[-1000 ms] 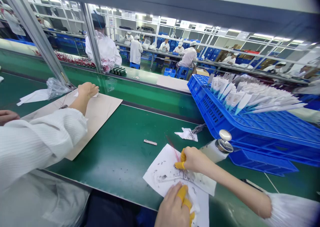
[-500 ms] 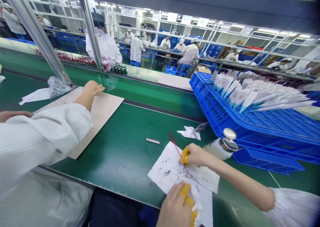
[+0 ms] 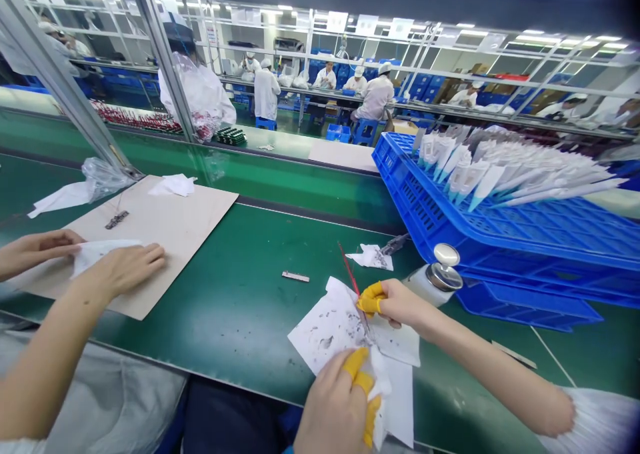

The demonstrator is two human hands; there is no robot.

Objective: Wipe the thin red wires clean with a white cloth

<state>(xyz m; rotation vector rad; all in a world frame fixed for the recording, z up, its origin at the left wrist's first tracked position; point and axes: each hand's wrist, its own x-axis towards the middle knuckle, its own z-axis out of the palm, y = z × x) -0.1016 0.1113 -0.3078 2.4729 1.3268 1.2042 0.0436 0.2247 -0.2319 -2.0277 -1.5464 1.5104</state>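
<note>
Seems light and flexible: best to take the thin red wires (image 3: 349,267) in a close, gentle pinch. Held so by the right hand (image 3: 393,301), with fingertips nearly together, near the far edge of the smudged paper (image 3: 320,327) on the counter (image 3: 240,274). Curled around white cloth (image 3: 380,381) with the left hand (image 3: 334,401); cannot tell how firmly.

Open bench (image 3: 235,294) between cardboard (image 3: 193,221) and paper (image 3: 315,331)
</note>
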